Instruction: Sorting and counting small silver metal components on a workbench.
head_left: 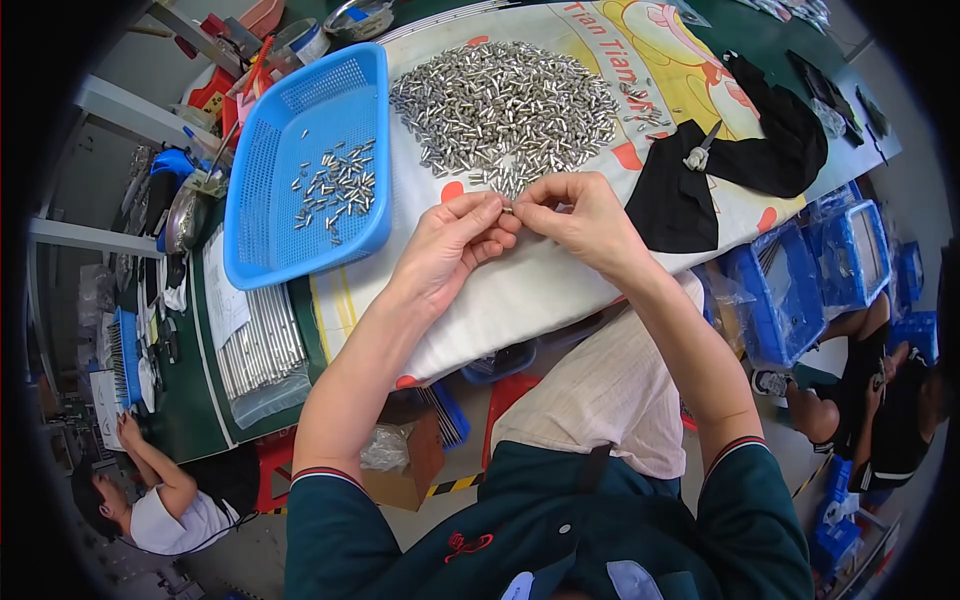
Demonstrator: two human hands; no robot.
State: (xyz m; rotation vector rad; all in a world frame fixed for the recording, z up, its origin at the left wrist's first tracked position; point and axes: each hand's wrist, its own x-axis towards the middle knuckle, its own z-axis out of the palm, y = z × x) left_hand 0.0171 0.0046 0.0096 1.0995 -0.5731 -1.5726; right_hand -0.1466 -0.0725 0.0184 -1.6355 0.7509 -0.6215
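Two hands [440,250] [590,222] over lettered cloth [500,300]

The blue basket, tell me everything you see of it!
The blue basket looks plastic: a rounded rectangle with a smooth rim and little holes in its floor and walls. It sits open side up, left of the pile of silvery metal pieces, partly over the cloth. Pieces lie scattered inside; the left hand doesn't touch it.

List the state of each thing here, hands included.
Left hand: pinching a small metal part
Right hand: pinching at the same part
Small metal part: held, mostly covered
Metal pile: heaped on patterned cloth
Blue basket: upright, partly filled with loose parts
Black cloth: lying loose, creased
Metal rods: laid side by side
Cardboard box: open, plastic inside
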